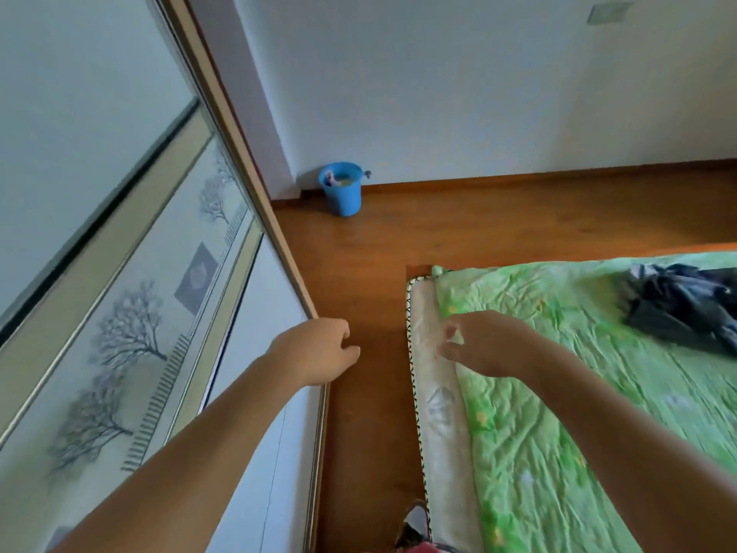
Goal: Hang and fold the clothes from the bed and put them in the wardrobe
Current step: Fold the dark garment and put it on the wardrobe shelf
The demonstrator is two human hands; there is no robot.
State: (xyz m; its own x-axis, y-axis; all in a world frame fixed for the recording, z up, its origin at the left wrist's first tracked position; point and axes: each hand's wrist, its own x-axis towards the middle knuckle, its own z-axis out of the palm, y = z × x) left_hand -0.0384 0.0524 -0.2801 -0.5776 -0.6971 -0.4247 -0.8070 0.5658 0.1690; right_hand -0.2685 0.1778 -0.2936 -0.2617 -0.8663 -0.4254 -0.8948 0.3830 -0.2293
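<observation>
The wardrobe's sliding door (151,313), printed with bare trees, fills the left side. My left hand (319,349) grips the door's wooden edge, fingers curled round it. A dark crumpled garment (686,305) lies on the bed's green sheet (558,413) at the far right. My right hand (486,345) hovers over the near-left corner of the bed with loosely curled fingers, holding nothing. It is well apart from the garment. The wardrobe's inside is hidden.
A strip of wooden floor (367,393) runs between the wardrobe and the bed. A blue bucket (343,189) stands on the floor in the corner by the white wall. A pale mattress pad (434,393) shows along the bed's left edge.
</observation>
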